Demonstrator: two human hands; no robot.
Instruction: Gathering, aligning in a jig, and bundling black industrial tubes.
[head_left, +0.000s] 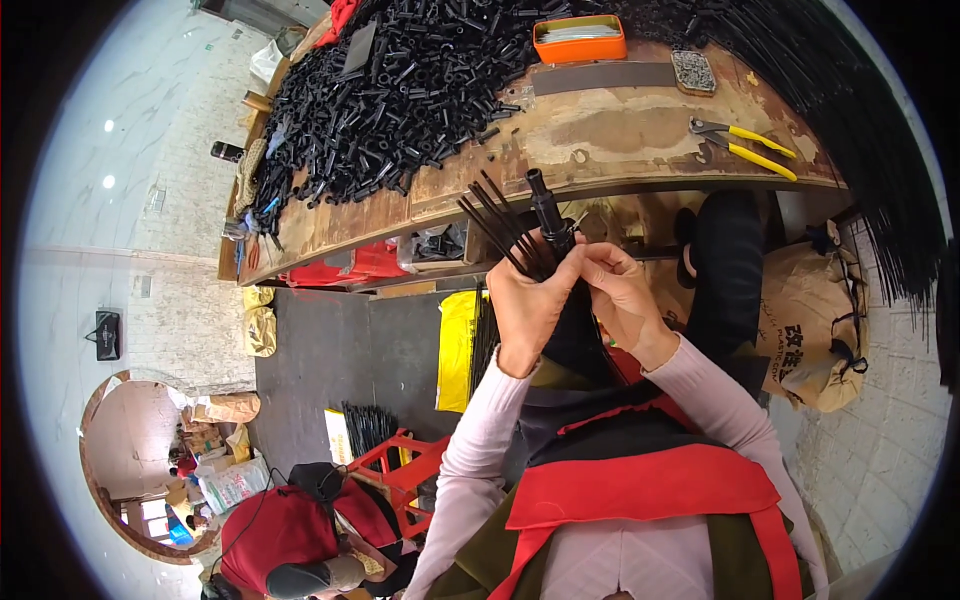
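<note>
My left hand [528,308] is closed round a bundle of thin black rods [492,222] that fan up to the left. A stepped black plastic tube fitting [546,205] stands up between my hands, its lower end against my left fingers and thumb. My right hand [622,288] is pinched at the base of this fitting, its fingertips meeting my left thumb. Whatever lies between the right fingertips is too small and covered to make out. Both hands are in front of the workbench's near edge, above my lap.
A large heap of black plastic fittings [400,100] covers the left of the wooden workbench [610,125]. An orange box [578,40], a tray of small metal parts [693,72] and yellow-handled pliers [745,148] lie right of it. Long black rods [870,150] hang over the right end. A co-worker [285,540] is at lower left.
</note>
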